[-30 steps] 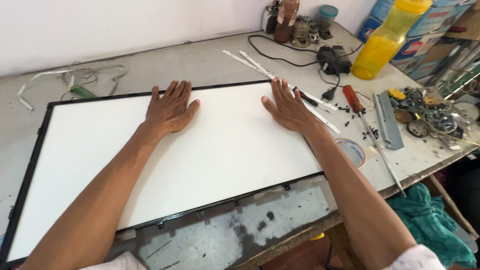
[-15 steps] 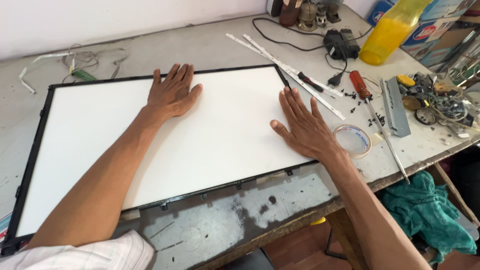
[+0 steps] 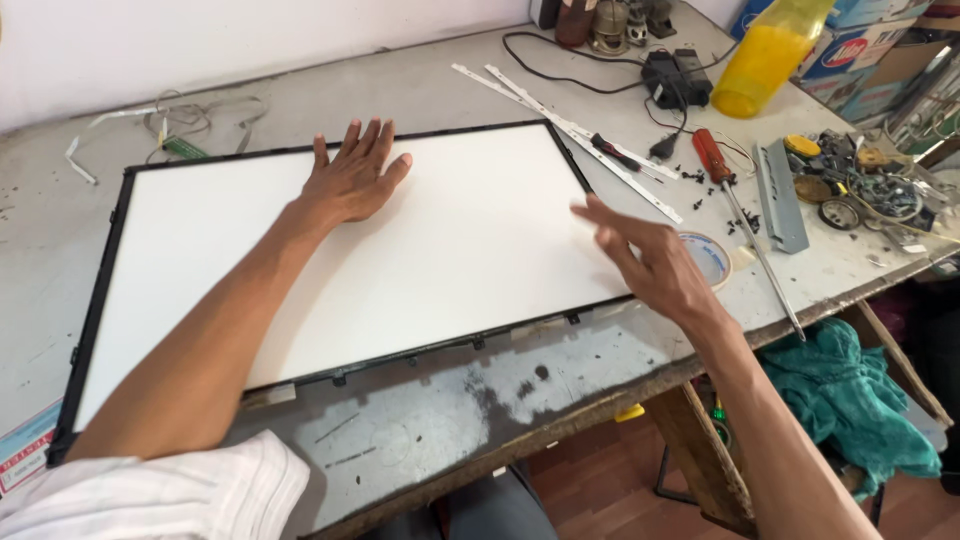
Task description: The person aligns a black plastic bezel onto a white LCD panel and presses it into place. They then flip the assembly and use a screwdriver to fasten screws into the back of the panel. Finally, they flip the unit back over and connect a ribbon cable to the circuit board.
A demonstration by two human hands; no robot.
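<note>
White panel (image 3: 330, 270) lies under the flat, open left hand (image 3: 352, 182); right hand (image 3: 655, 262) hovers open.

The right hand (image 3: 655, 262) is smeared by motion, so its fingertips run together, and it covers the near right corner of the white panel (image 3: 400, 260) and part of the roll of tape (image 3: 712, 258) beside it. The left forearm (image 3: 215, 330) hides a long strip of the panel's surface. The yellow bottle (image 3: 765, 55) loses its top to the upper edge, as do the dark jars (image 3: 600, 20) at the back. The heap of small metal parts (image 3: 860, 185) on the right is too fine to sort out, perhaps gears and washers. The printed box (image 3: 20, 450) at lower left is cut off.
</note>
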